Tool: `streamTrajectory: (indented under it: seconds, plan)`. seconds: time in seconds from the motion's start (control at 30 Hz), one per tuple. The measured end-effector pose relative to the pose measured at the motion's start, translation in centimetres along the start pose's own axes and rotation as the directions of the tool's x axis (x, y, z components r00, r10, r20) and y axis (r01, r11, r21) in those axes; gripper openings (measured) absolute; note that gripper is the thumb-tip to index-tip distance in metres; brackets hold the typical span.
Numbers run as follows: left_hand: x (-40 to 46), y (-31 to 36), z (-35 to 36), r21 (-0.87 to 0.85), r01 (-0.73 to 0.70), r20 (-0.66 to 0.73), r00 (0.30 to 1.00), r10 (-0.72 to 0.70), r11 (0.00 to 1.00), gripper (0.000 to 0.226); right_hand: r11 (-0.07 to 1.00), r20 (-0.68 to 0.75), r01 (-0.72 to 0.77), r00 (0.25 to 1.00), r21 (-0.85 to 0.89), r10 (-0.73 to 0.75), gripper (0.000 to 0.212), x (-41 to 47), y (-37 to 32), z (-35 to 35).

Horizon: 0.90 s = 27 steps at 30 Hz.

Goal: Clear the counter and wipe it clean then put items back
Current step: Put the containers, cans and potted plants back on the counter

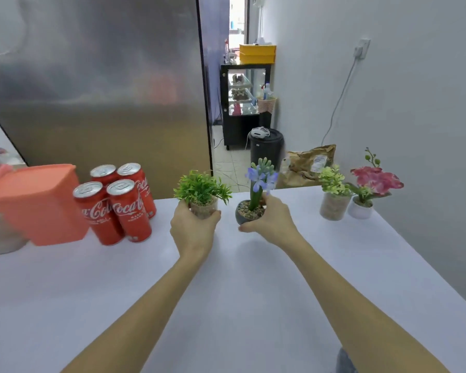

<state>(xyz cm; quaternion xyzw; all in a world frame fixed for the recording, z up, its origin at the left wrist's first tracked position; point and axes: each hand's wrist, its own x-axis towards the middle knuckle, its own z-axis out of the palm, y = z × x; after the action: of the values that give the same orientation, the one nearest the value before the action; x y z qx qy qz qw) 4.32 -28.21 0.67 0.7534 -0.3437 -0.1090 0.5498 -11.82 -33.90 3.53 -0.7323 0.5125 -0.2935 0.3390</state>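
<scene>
Cut off at the left edge: orange container (35,203), blurred, its lid end out of view. Behind the left hand (193,227): most of the clear pot of the green plant (203,189). Behind the right hand (271,218): right side of the dark pot (246,212). Unreadable: label on the brown paper bag (310,160). Too small to tell: contents of the glass display case (242,92). Past the bottom edge: both forearms and the near part of the tabletop (253,265).

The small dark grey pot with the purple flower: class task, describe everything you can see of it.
The small dark grey pot with the purple flower is a rounded bowl, topped with small pebbles. One thick green stem stands upright in it, carrying pale purple blooms and green buds. It sits at the far edge of the white counter, and the right hand grips its right side. Whether it rests on the surface or is slightly lifted cannot be told.
</scene>
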Motion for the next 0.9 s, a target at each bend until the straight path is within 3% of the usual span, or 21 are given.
streamTrajectory:
  seconds: [0.3, 0.63, 0.7, 0.8, 0.83, 0.9]
  plan:
    - [5.7, -2.4, -1.3, 0.021, 0.073, -0.065, 0.995, -0.071, 0.997, 0.046, 1.0, -0.006, -0.006, 1.0, -0.029, 0.006, 0.053, 4.3, -2.6, 9.0]
    - [7.0, -4.6, -1.0, 0.029, 0.082, -0.078, 0.994, -0.079, 0.996, 0.058, 0.999, -0.063, -0.025, 0.998, -0.027, 0.023, 0.053, 6.1, -2.2, 11.7]
    - [6.8, -4.3, -1.1, 0.028, 0.115, -0.038, 0.993, -0.114, 0.993, 0.066, 0.999, -0.064, -0.021, 0.998, -0.029, 0.019, 0.058, 6.2, -2.3, 11.8]
    - [4.7, -3.3, -1.8, 0.018, 0.237, 0.011, 0.972, -0.237, 0.971, 0.08, 0.999, -0.003, -0.031, 1.0, -0.006, 0.031, 0.089, 5.5, -2.6, 11.1]
    - [3.4, -2.7, -2.1, 0.027, 0.27, 0.007, 0.963, -0.27, 0.962, 0.077, 0.999, 0.009, -0.038, 0.999, 0.001, 0.038, 0.096, 5.2, -2.5, 10.3]
    - [0.5, -0.8, -2.7, -0.008, 0.231, -0.047, 0.972, -0.231, 0.973, 0.064, 0.999, -0.023, -0.032, 0.999, 0.0, 0.032, 0.091, 4.1, -1.6, 8.0]
